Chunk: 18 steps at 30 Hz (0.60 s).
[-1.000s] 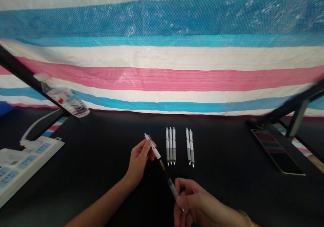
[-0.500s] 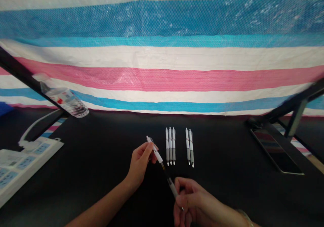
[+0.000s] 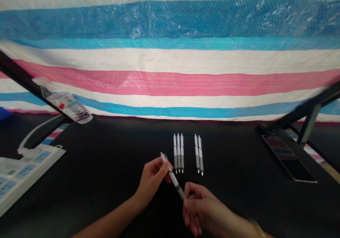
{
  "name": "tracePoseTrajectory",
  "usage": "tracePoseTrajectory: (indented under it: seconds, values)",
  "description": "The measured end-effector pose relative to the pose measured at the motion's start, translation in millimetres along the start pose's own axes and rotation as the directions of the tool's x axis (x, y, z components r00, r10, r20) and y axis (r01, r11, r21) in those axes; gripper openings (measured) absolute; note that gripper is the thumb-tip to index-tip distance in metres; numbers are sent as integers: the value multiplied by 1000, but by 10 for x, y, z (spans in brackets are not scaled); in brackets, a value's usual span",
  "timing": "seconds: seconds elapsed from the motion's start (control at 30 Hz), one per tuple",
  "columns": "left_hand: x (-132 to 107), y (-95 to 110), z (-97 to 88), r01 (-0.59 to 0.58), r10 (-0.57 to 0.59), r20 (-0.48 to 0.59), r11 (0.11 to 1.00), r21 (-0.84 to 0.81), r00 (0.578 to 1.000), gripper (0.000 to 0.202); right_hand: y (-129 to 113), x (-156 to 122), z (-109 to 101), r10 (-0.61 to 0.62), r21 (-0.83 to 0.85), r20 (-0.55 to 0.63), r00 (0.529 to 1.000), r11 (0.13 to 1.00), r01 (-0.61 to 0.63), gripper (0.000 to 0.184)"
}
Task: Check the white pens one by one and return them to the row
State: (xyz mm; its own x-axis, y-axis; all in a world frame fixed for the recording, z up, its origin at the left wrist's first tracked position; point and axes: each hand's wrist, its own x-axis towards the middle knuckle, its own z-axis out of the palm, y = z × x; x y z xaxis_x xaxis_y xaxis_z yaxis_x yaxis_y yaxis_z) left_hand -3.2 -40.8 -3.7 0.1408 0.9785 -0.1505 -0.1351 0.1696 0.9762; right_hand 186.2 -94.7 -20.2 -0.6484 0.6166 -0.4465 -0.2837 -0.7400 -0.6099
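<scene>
White-and-grey pen (image 3: pixel 173 177) slants across the lower centre of the frame as I pinch its white end with my left hand (image 3: pixel 152 177), its grey end with my right hand (image 3: pixel 202 207).

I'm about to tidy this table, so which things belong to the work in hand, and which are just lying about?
Part of the work:
held pen, between left hand and right hand
row of three pens, probably
pair of pens, probably

Apparently just lying about:
phone
plastic bottle
power strip
</scene>
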Motion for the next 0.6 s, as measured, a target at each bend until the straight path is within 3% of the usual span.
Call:
tracePoseTrajectory:
  seconds: [0.3, 0.6]
  values:
    - [-3, -33, -18, -13, 12, 20, 1000, 5, 1000, 39, 47, 20, -33, -17, 16, 32, 999, 1000, 16, 43]
    - [-43, -61, -5, 3, 0, 59, 999, -42, 998, 41, 95, 24, -83, 66, 46, 144, 987, 996, -74, 52]
